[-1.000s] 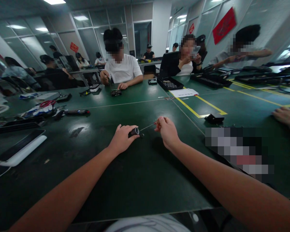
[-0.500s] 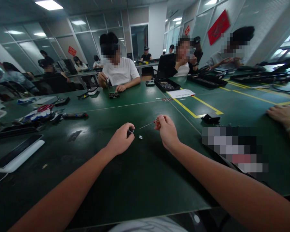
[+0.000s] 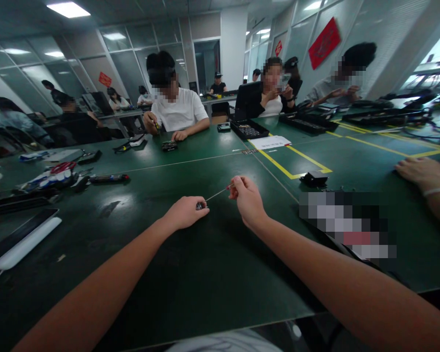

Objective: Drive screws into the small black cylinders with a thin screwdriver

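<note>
My left hand [image 3: 188,212] is low over the green table, its thumb and fingers closed around a small dark round piece [image 3: 201,206] with a light rim. The fingers cover much of that piece. To its right, my right hand [image 3: 246,196] pinches a thin metal tool [image 3: 217,194] that is reddish near the fingertips. The tool slants down to the left, its tip at or very near the round piece; whether they touch I cannot tell. Its handle end is hidden in my right hand.
On the left lie a white-edged device [image 3: 25,244], a dark pen-like tool [image 3: 109,179] and red-handled scissors [image 3: 63,167]. A small black part [image 3: 314,179] is at right, near another person's hand [image 3: 423,172]. Across the table stands a black parts tray [image 3: 250,129]; people work behind.
My left hand has turned and lowered to where a small black-and-white piece lay; that piece no longer shows on the table. The tool's tip has come to my left fingers.
</note>
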The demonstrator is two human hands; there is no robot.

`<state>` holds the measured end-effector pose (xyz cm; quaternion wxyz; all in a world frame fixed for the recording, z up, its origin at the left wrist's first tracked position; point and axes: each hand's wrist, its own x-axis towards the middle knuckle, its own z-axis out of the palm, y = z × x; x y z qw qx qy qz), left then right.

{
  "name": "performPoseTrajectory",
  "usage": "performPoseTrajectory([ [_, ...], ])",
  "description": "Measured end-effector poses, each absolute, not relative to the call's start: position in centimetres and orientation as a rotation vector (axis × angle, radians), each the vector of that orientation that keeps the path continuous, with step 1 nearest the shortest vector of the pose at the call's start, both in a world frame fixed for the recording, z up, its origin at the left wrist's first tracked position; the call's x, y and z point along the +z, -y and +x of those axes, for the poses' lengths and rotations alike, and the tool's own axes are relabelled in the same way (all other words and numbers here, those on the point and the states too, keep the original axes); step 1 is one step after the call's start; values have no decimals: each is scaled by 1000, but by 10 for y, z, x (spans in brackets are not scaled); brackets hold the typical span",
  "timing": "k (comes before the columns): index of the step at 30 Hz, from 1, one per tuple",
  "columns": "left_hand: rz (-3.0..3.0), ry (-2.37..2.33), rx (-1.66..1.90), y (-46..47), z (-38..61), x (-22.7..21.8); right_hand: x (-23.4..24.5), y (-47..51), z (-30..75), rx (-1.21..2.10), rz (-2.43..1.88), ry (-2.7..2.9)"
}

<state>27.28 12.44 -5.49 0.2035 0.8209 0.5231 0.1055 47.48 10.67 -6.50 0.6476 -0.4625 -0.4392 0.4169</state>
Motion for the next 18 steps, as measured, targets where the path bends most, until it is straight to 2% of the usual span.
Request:
performPoseTrajectory([
  [13, 1024, -1405, 986, -107, 177, -23, -70, -107, 477, 999, -1061, 1037],
  [18, 768, -1395, 1201, -84, 122, -13, -69, -107, 476, 1014, -1076, 1038],
])
